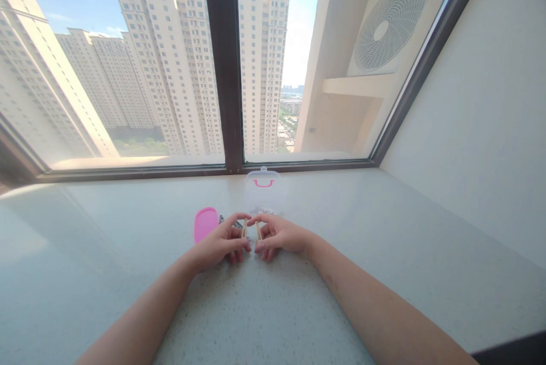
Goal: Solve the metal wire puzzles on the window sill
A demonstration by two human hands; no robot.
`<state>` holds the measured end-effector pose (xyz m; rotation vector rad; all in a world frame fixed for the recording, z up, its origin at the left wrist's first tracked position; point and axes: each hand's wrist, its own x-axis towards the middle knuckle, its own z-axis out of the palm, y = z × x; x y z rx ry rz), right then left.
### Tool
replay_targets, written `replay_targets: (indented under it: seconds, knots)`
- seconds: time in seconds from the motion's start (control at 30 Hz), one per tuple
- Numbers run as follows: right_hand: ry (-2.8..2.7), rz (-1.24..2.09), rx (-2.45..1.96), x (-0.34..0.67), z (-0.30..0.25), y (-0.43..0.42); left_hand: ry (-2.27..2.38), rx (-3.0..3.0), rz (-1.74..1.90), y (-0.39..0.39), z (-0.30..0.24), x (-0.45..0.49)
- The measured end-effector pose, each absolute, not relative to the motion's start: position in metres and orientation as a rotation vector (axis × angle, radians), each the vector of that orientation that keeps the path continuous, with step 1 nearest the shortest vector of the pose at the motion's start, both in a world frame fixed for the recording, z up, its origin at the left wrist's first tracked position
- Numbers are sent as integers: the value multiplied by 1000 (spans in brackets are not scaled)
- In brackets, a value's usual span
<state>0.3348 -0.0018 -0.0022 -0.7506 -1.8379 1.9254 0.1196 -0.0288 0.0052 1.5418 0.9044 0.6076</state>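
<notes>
My left hand (222, 244) and my right hand (278, 235) meet over the pale speckled sill (273, 308), fingertips almost touching. Each pinches a small tan wooden piece between thumb and fingers: one piece (244, 229) in the left, another (258, 231) in the right, both held upright side by side. They look like small wooden clips, but I cannot be sure. Just behind the hands stands a clear plastic box (263, 191) with a pink clasp. A pink oval lid or case (205, 223) lies to the left of my left hand.
A small dark patterned item (222, 219) pokes out between the pink case and my left hand. A wide window with a dark frame (222, 63) runs along the sill's far edge. A white wall (478, 115) rises on the right.
</notes>
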Motion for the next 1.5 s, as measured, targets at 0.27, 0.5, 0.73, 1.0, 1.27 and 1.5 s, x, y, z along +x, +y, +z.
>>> replay_targets:
  seconds: [0.27,0.5,0.73,1.0,1.27,1.5]
  knots:
    - [-1836,1926,-756,335,-2,-2,910,1547,604,-28,4,119]
    - [-1842,1926,-740,335,-3,-2,913,1539,607,-30,5,120]
    - [-1823,1938,-791,334,-1,-2,908,1527,615,-30,6,120]
    - [-1818,1938,-788,335,-1,-2,899,1528,616,-28,2,120]
    - [-1828,1945,-734,335,-5,1,924,1530,602,-28,6,121]
    - [-1831,1929,-704,336,-10,2,924,1532,599,-30,8,121]
